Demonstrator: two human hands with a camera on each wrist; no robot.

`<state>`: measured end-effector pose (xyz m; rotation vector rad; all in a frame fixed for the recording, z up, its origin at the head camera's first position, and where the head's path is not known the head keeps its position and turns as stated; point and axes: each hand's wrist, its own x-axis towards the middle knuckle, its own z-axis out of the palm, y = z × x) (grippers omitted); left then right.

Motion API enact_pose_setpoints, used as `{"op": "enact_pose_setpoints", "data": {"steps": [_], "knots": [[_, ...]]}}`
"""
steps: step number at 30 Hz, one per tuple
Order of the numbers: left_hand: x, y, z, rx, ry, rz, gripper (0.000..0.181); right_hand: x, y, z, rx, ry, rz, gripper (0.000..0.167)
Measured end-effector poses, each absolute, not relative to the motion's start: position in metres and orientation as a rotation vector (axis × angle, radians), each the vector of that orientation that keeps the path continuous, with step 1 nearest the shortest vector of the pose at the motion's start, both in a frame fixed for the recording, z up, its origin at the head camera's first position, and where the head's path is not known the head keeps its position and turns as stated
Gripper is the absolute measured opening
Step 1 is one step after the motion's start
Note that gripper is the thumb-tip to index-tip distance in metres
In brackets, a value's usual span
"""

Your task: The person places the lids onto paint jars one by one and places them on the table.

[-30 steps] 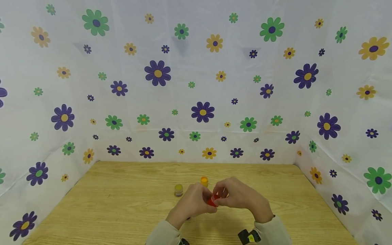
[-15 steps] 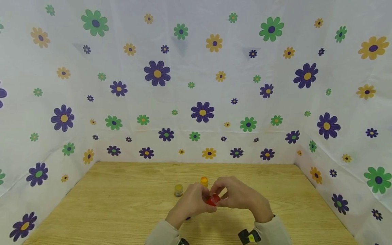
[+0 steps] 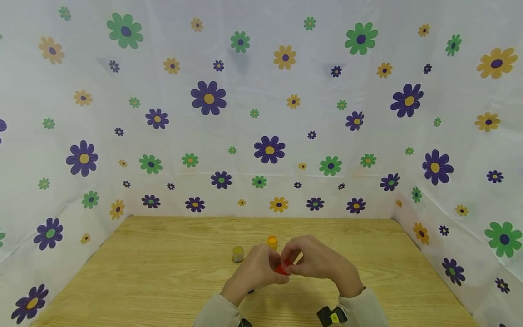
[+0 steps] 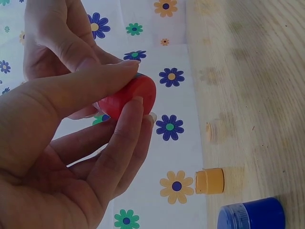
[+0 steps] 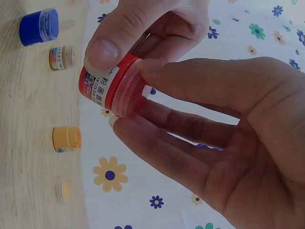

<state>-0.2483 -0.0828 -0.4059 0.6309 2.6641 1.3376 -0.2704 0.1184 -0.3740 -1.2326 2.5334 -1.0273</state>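
Observation:
A small red jar (image 5: 102, 83) with a printed label and a clear ribbed lid (image 5: 126, 95) is held up above the table. In the head view the left hand (image 3: 257, 270) grips the jar's red body, thumb on one side and fingers on the other. The right hand (image 3: 316, 259) pinches the lid between thumb and fingers. In the left wrist view the jar's red base (image 4: 143, 90) faces the camera, and the lid side is mostly hidden by the hands.
On the wooden table (image 3: 163, 272) stand a yellowish jar (image 3: 238, 255) and an orange jar (image 3: 272, 242) behind the hands. A blue jar (image 5: 38, 27) stands nearer the person, and a small round lid (image 5: 63, 191) lies past the orange jar. Flowered white cloth (image 3: 245, 127) surrounds the table.
The right fingers have shifted around the lid of the red jar, baring more of it half a second ago and covering it again now. The left hand has stayed nearly still.

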Motion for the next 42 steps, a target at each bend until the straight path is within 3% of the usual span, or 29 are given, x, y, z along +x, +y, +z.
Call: {"op": "enact_pose_setpoints", "data": {"steps": [16,42], "knots": [[-0.2468,-0.0806,-0.4057,0.614,2.691,1.322,0.015,-0.2709,0.1156,-0.375,-1.166,2.611,-0.958,0.008],[-0.2477,-0.0833,-0.4052,0.618,2.689,1.344,0.015,-0.2713,0.1156,-0.3773,-1.242,2.516,-1.061,0.019]]}}
